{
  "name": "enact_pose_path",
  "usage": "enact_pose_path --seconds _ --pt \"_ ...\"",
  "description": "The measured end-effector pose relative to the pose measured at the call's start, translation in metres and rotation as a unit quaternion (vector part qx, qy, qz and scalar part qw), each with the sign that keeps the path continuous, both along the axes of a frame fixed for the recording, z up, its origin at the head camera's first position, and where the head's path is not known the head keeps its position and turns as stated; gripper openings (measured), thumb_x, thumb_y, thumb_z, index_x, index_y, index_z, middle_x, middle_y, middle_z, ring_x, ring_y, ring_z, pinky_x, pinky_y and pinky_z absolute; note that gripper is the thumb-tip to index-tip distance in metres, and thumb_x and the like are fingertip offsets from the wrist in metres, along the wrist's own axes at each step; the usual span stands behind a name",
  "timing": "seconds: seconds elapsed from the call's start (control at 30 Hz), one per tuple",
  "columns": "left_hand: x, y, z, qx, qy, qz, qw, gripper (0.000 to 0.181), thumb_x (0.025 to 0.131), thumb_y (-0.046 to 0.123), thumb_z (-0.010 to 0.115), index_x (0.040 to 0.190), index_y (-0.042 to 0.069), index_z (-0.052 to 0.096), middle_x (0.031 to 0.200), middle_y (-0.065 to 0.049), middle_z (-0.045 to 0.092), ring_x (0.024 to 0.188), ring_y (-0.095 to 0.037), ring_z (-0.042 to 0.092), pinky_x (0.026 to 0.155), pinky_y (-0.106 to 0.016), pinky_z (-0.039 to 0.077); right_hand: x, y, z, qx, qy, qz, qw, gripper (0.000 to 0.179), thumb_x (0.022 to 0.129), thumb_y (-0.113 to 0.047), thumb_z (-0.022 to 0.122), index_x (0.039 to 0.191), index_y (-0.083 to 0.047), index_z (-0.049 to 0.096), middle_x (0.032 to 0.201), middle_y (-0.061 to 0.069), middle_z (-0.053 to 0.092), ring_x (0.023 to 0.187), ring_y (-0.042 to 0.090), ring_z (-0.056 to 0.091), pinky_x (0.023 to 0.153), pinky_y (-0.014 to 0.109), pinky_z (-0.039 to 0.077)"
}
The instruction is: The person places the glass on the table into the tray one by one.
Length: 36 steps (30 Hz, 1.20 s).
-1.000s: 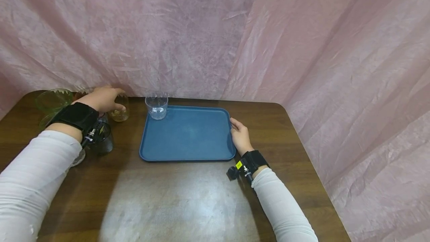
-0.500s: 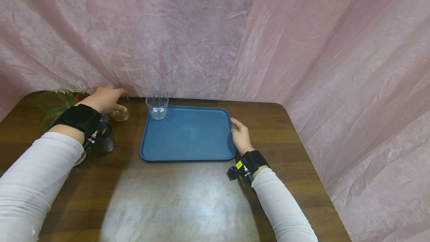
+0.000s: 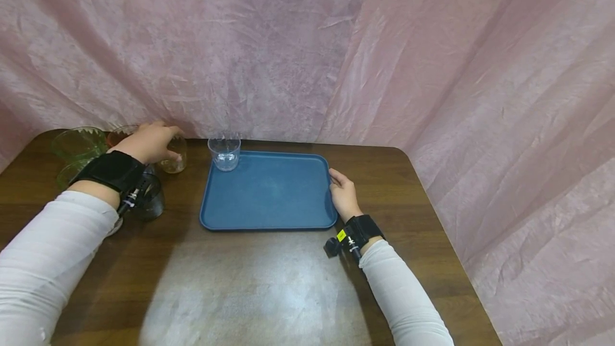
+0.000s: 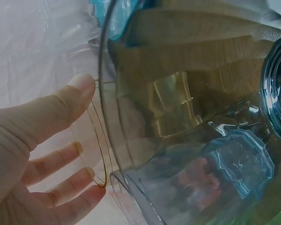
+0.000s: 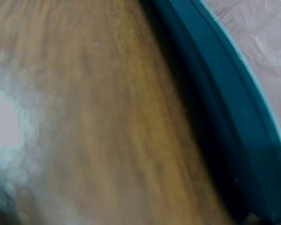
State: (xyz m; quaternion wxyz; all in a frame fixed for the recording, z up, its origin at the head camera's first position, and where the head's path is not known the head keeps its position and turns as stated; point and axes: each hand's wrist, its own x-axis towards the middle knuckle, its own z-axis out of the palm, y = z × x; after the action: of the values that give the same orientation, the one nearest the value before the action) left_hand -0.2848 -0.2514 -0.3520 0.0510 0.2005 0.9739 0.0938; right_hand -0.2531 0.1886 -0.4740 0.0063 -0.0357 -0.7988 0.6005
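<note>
Left hand [image 3: 148, 144]: fingers curled around the amber cup [image 3: 175, 165]. Right hand [image 3: 343, 194]: touching the tray [image 3: 271, 196] edge — grip (fingers partly hidden) cannot be told.

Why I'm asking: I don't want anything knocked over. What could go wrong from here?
The left hand reaches past the grey cup, so a low swing back might knock it over.
That hand's thumb and fingers are at the rim of the amber cup; a loose hold could let it slip.
The clear cup sits at the far left corner of the tray; if the right hand jolts the tray, it might tip.
</note>
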Motion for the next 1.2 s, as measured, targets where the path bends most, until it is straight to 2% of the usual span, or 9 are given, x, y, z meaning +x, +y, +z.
enact_pose_path --seconds 0.33,0.5,0.6,0.7,0.93,1.2 --pt "0.002 0.001 0.006 0.008 0.005 -0.001 1.0000 0.058 0.077 0.018 0.078 0.122 -0.010 0.054 0.114 -0.034 0.056 0.109 -0.052 0.044 0.092 -0.070 0.030 -0.001 0.001 0.004 0.008 0.007 0.007 0.9999 0.044 0.098 0.001 0.038 0.141 -0.001 0.042 0.148 0.016 0.041 0.135 0.025 0.039 0.113 0.041 0.032" --pt "0.005 0.003 0.012 0.012 0.009 -0.007 0.9999 0.056 0.076 0.017 0.079 0.119 -0.010 0.056 0.111 -0.032 0.057 0.108 -0.052 0.044 0.090 -0.070 0.031 0.006 -0.003 0.018 0.002 -0.002 0.011 0.9999 0.044 0.097 0.004 0.038 0.141 0.002 0.041 0.148 0.019 0.040 0.135 0.028 0.038 0.113 0.042 0.032" --pt "0.006 0.004 0.016 0.019 0.019 -0.019 0.9995 0.053 0.075 0.016 0.079 0.116 -0.009 0.058 0.109 -0.030 0.060 0.106 -0.050 0.046 0.090 -0.069 0.032 0.005 -0.004 0.016 0.007 -0.001 0.005 1.0000 0.044 0.097 0.004 0.038 0.141 0.003 0.041 0.147 0.019 0.041 0.134 0.028 0.039 0.112 0.042 0.032" --pt "0.008 0.006 0.019 0.022 0.026 -0.025 0.9991 0.052 0.074 0.016 0.080 0.115 -0.008 0.059 0.107 -0.029 0.061 0.105 -0.048 0.047 0.089 -0.068 0.033 -0.001 -0.001 0.004 0.010 0.004 -0.004 0.9999 0.044 0.097 0.002 0.038 0.140 0.000 0.043 0.147 0.016 0.043 0.134 0.024 0.040 0.112 0.040 0.033" --pt "0.016 0.020 0.030 0.006 0.028 -0.028 0.9992 0.055 0.072 0.017 0.080 0.116 -0.008 0.058 0.108 -0.030 0.060 0.106 -0.049 0.047 0.091 -0.066 0.034 0.000 -0.001 0.002 0.014 0.009 -0.004 0.9999 0.045 0.096 0.002 0.038 0.140 0.000 0.042 0.147 0.017 0.043 0.134 0.025 0.040 0.112 0.041 0.033" --pt "0.029 0.035 0.036 0.012 0.030 -0.041 0.9986 0.051 0.070 0.016 0.082 0.112 -0.005 0.061 0.101 -0.026 0.060 0.098 -0.045 0.051 0.084 -0.063 0.037 -0.001 0.001 -0.003 0.014 0.009 0.003 0.9999 0.045 0.096 0.001 0.037 0.141 0.000 0.041 0.147 0.017 0.042 0.135 0.025 0.039 0.112 0.042 0.033"
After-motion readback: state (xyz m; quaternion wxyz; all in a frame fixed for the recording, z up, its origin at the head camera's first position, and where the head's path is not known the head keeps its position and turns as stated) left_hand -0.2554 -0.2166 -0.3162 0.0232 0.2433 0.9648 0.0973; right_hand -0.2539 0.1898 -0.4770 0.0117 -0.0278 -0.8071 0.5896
